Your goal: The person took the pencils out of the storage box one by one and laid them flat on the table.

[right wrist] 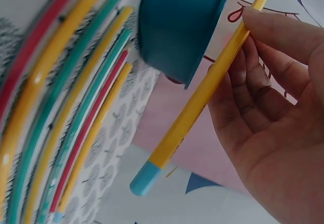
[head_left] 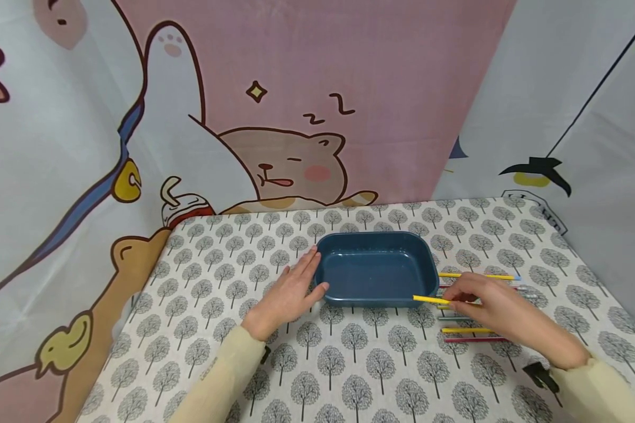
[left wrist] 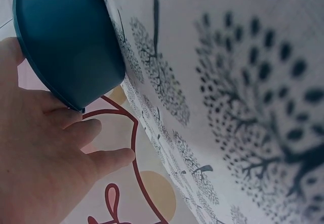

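Note:
A dark blue rectangular tray (head_left: 376, 269) sits mid-table, empty inside. My left hand (head_left: 291, 291) rests flat with straight fingers against the tray's left wall (left wrist: 66, 41). My right hand (head_left: 487, 302) pinches a yellow pen (head_left: 434, 300) with a light blue end (right wrist: 202, 102), lifted off the cloth, its tip at the tray's near right corner (right wrist: 182, 26). Several more pens in yellow, red and green (head_left: 473, 332) lie in a row on the cloth to the right of the tray, partly under that hand; they fill the left of the right wrist view (right wrist: 61, 97).
The table is covered by a tree-print cloth (head_left: 349, 364). A cartoon-printed fabric backdrop (head_left: 275, 117) stands behind and on both sides. The table's left edge (head_left: 132, 305) is close to the left arm.

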The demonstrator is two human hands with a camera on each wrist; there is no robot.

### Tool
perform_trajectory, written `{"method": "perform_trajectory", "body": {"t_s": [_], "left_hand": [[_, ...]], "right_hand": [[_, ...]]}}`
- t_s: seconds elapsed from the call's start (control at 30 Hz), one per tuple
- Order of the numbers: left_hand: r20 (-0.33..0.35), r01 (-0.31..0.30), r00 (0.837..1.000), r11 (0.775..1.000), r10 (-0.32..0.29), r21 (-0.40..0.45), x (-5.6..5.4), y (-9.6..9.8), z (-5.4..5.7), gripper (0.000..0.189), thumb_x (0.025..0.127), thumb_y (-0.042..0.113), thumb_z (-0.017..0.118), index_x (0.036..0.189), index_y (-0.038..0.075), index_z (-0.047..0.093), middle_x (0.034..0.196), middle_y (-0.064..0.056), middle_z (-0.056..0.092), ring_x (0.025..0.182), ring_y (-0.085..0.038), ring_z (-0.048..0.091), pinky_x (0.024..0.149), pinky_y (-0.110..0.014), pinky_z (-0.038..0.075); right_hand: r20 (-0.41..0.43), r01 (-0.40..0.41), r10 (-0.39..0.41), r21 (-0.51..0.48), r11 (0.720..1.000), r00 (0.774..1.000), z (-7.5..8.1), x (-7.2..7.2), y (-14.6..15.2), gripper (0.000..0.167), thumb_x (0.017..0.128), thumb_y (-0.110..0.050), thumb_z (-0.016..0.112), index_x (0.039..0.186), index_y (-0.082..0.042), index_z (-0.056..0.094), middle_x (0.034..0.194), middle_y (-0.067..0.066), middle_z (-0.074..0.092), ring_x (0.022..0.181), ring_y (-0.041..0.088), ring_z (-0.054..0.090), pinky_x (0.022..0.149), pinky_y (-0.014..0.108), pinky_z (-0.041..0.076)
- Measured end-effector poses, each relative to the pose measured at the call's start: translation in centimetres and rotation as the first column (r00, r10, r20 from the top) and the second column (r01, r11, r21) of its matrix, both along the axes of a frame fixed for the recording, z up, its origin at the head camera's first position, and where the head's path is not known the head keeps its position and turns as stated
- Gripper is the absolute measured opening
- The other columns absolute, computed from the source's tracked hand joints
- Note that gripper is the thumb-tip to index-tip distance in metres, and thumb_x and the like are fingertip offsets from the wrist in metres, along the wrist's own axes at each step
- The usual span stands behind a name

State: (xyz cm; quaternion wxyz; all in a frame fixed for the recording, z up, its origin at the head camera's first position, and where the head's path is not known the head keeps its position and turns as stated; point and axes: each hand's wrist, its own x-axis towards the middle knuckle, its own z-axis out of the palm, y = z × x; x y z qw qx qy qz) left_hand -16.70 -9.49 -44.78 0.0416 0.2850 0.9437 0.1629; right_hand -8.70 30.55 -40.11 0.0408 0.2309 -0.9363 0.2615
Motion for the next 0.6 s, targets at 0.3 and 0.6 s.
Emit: {"method": "perform_trajectory", "body": {"t_s": [0.3, 0.6], "left_hand": [[0.006, -0.01, 1.0, 1.0, 0.01, -0.001, -0.1, 0.1, 0.0, 0.076, 0.109, 0.051, 0.04, 0.166, 0.006, 0.016, 0.173, -0.002, 0.002, 0.158, -0.02, 0.01, 0.121, -0.061, 0.026], [0.005, -0.012, 1.0, 1.0, 0.012, 0.006, 0.0, 0.1, -0.1, 0.075, 0.11, 0.049, 0.043, 0.165, 0.005, 0.017, 0.173, -0.003, 0.002, 0.158, -0.02, 0.011, 0.121, -0.061, 0.026]], "right_hand": [[-0.02, 0.004, -0.004, 0.006, 1.0, 1.0, -1.1, 1.3, 1.9, 0.027, 0.079, -0.003, 0.087, 0.095, -0.023, 0.076, 0.09, -0.021, 0.064, 0.077, -0.007, 0.057, 0.06, 0.022, 0.053], [-0.099, -0.056, 0.056, -0.002, 0.998, 0.994, -2.6, 2.5, 3.0, 0.032, 0.076, -0.003, 0.089, 0.093, -0.027, 0.076, 0.09, -0.023, 0.065, 0.076, -0.009, 0.057, 0.059, 0.018, 0.051]]}}
